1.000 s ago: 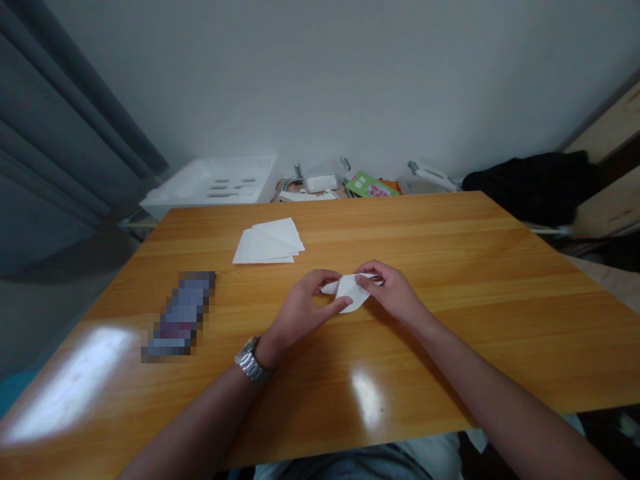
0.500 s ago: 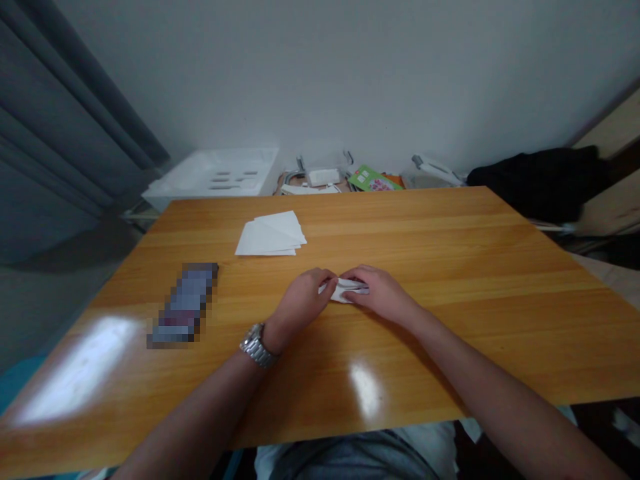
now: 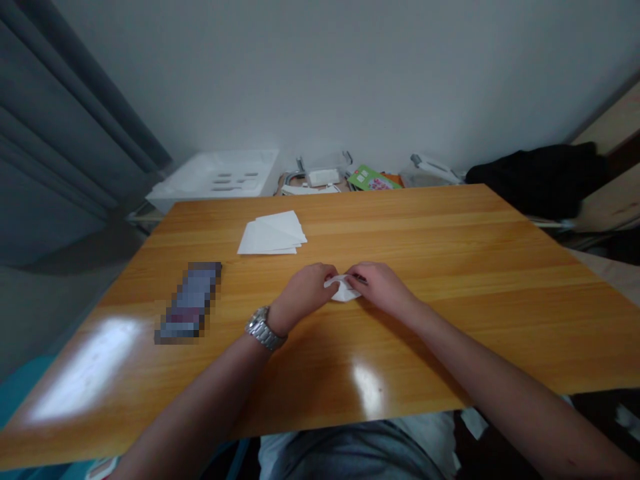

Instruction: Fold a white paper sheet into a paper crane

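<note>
Between our left hand (image 3: 306,291) and right hand (image 3: 384,287), both gripping it, we have one folded white paper (image 3: 345,292) near the counter's (image 3: 450,247) middle. Outward: one watch (image 3: 265,329), one pixelated phone (image 3: 190,303), one pile of white sheets (image 3: 271,235), uncountably overlapped.

By what is seen, this place is taken for a room in a home: a curtain (image 3: 60,127) is hung at the left, a wooden table (image 3: 425,233) is set near a plain wall (image 3: 320,73), and beyond its far edge a tray (image 3: 193,177), a booklet (image 3: 370,177) and dark cloth (image 3: 535,183) (perhaps clothing) are kept.
</note>
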`<state>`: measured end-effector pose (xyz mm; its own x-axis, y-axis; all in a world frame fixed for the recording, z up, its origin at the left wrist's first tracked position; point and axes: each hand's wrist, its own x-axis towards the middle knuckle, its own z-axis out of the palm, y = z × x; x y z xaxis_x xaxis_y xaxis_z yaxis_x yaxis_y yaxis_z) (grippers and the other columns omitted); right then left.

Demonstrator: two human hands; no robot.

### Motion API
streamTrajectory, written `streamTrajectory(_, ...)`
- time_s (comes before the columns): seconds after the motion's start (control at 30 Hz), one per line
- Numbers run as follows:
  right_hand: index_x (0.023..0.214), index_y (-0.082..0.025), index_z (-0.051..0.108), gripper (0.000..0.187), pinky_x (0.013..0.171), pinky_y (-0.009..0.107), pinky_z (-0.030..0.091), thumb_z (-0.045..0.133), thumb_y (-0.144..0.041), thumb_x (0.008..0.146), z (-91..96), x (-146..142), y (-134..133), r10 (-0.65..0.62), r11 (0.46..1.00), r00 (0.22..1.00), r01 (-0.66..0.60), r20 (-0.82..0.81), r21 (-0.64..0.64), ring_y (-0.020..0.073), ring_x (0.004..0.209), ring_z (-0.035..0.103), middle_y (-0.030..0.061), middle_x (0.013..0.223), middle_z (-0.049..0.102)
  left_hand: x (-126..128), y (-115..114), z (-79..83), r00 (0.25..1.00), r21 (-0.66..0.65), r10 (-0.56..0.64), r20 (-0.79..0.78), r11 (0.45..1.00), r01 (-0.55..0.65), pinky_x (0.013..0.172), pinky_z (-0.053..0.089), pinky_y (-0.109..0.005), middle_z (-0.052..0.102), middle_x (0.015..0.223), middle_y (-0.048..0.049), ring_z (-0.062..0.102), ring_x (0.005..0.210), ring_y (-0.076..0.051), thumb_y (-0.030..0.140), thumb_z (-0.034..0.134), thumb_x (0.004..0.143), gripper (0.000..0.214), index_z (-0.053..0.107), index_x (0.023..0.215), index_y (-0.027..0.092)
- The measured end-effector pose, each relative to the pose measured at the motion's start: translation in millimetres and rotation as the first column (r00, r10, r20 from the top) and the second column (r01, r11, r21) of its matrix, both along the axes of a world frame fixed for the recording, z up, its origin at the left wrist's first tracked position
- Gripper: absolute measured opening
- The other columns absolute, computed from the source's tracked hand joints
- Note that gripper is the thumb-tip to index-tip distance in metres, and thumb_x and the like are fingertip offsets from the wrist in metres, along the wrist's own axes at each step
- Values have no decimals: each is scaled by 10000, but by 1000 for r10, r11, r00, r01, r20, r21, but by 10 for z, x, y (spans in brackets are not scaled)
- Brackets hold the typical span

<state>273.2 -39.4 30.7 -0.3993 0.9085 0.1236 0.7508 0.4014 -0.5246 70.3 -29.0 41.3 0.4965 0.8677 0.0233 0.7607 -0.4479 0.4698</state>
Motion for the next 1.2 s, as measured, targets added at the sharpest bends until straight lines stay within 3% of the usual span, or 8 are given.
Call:
streamTrajectory(0.17,919,-183,761,210,715,290,434,571,-244,984,1,-22,-27,-1,1000,997,-1,81,26,216,803,687,102,898,774,71,20,34,999,9,41,-19,999,-41,681,464,-297,720,826,-91,664,761,-233,391,584,930,243,727,884,200)
streamTrajectory(0.5,925,-177,694,168,700,292,406,550,-230,993,14,-70,-65,-9,995,975,-13,222,99,222,822,677,113,898,750,126,3,56,990,74,62,-129,996,-53,659,447,-303,728,858,-102,676,788,-251,347,548,949,228,710,876,205)
streamTrajectory(0.77,901,-177,726,164,695,297,414,591,-249,958,-24,-75,-16,-17,1000,993,15,113,24,227,814,679,111,894,760,148,-11,15,989,71,93,-118,994,-85,692,455,-312,725,879,-99,671,806,-253,298,575,912,159,704,887,210)
streamTrajectory(0.93,929,-171,751,146,718,280,432,606,-169,908,-37,-60,7,-29,999,999,31,25,-44,215,829,691,100,930,778,144,-23,-6,990,77,90,-109,994,-82,683,444,-297,727,911,-90,668,811,-235,257,561,919,138,691,902,212)
streamTrajectory(1.2,887,-158,746,132,688,246,421,622,-117,864,-41,-76,4,-38,996,998,34,-46,-87,185,780,676,85,884,774,113,-16,-12,991,6,74,-107,997,-74,671,429,-289,732,951,-57,674,852,-220,254,573,909,113,681,921,223)
